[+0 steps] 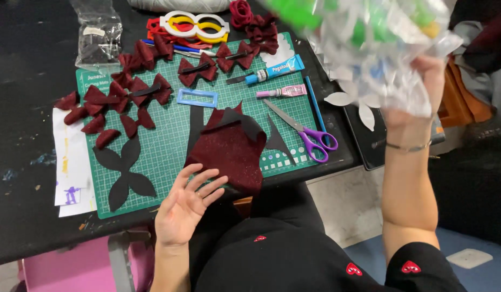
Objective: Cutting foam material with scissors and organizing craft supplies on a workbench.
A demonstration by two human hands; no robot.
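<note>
Left hand [185, 205]: open, palm up, fingers spread, holding nothing; hovering over near edge of green cutting mat [169, 135], just beside dark red glitter fabric piece [231, 148]. Right hand [418, 92]: raised off to the right, closed on a crinkled clear plastic bag [375, 48] with green, blue and yellow bits inside; blurred, contents unreadable. Thin bracelet [407, 146] on right wrist.

Fabric piece lying on mat, near edge hanging over worktop [23, 162] rim toward lap. Black four-petal cutout [123, 173] on mat left of left hand. Purple-handled scissors [307, 135] on mat right of fabric, blades apart. Blue rectangular frame [197, 98] above fabric. Two glue tubes further back: pink one [283, 91], blue-and-white one [274, 70]. Dark red finished bows [145, 89] scattered across far and left part of mat, some spilling onto worktop. White, yellow, red oval templates [193, 24] stacked at far edge. White paper sheet [69, 162] at mat's left. Small clear bag [99, 32] far left.
</note>
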